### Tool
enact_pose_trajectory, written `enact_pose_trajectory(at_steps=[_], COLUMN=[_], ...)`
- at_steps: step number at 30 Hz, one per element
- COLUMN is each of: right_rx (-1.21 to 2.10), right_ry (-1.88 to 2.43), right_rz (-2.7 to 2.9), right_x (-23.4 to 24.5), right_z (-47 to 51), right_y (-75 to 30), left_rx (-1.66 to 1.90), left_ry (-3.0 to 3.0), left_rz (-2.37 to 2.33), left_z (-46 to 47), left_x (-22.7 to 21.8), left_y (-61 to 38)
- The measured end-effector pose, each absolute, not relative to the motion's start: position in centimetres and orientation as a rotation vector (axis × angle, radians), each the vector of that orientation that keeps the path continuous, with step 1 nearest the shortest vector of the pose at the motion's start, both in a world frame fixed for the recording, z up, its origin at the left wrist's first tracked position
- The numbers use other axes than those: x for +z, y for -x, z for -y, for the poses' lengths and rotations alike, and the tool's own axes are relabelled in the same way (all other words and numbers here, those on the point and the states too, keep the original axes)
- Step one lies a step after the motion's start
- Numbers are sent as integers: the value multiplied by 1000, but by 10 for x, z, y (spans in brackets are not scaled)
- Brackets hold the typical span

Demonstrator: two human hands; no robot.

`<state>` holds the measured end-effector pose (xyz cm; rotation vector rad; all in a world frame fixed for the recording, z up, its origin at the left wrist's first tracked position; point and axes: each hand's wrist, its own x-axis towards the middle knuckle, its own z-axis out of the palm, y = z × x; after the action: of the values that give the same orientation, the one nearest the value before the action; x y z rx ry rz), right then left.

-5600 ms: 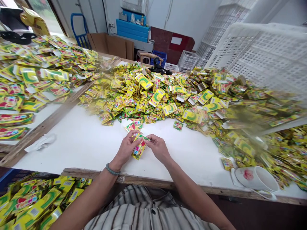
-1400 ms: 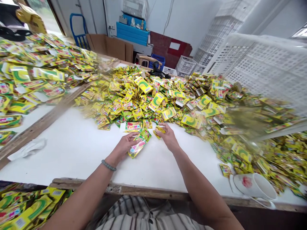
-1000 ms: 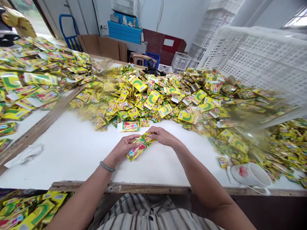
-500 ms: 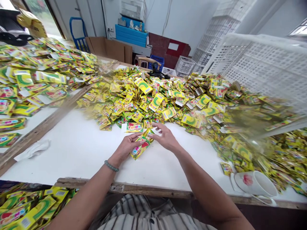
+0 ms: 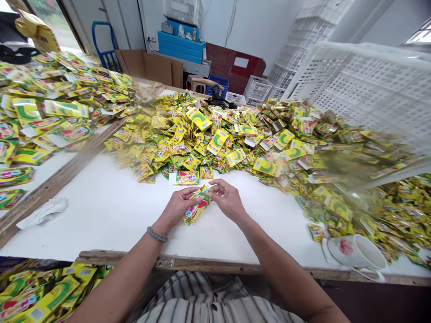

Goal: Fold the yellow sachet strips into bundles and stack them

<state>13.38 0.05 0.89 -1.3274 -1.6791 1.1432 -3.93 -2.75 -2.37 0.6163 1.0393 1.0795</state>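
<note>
My left hand [image 5: 177,205] grips a small flat yellow-green candy box [image 5: 195,207], printed with a red fruit and letters, holding it tilted above the white tabletop. At the box's upper end my right hand [image 5: 228,199] has thumb and fingers drawn together, touching that end. What lies between those right fingertips is partly hidden. Just beyond the hands a similar candy box [image 5: 186,177] lies flat with its white end flap out, and beside it is a small candy sachet [image 5: 206,172].
A large heap of sachets and boxes [image 5: 188,139] spreads behind the hands. More boxes [image 5: 63,107] lie left of a wooden strip [image 5: 63,179]. At right stand a white plastic basket [image 5: 363,85] and a cup on its side [image 5: 353,251]. Crumpled tissue [image 5: 43,211] lies at left.
My right hand has come down and its spread fingers have closed in at the box's upper end. The left hand keeps its hold. The view has shifted slightly.
</note>
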Motion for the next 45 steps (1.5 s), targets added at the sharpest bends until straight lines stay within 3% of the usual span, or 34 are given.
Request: enact_pose_trajectory(at_steps=[9, 15, 22, 28, 34, 45], right_rx=[1256, 991, 1497, 1520, 1253, 1623], right_ry=[1299, 1270, 1142, 1184, 1175, 1223], right_rz=[1956, 1430, 1279, 1300, 1608, 1155], right_x=[17, -6, -26, -28, -15, -10], right_z=[13, 13, 20, 15, 9, 2], right_y=[-125, -126, -116, -128, -129, -133], left_rx=[1006, 1265, 1224, 1110, 1200, 1153], left_ry=[-774, -699, -882, -948, -815, -826], left_rz=[-928, -971, -996, -1035, -1028, -1015], left_z=[30, 29, 28, 27, 28, 31], left_x=[-23, -14, -24, -25, -19, -20], left_y=[41, 33, 39, 41, 40, 40])
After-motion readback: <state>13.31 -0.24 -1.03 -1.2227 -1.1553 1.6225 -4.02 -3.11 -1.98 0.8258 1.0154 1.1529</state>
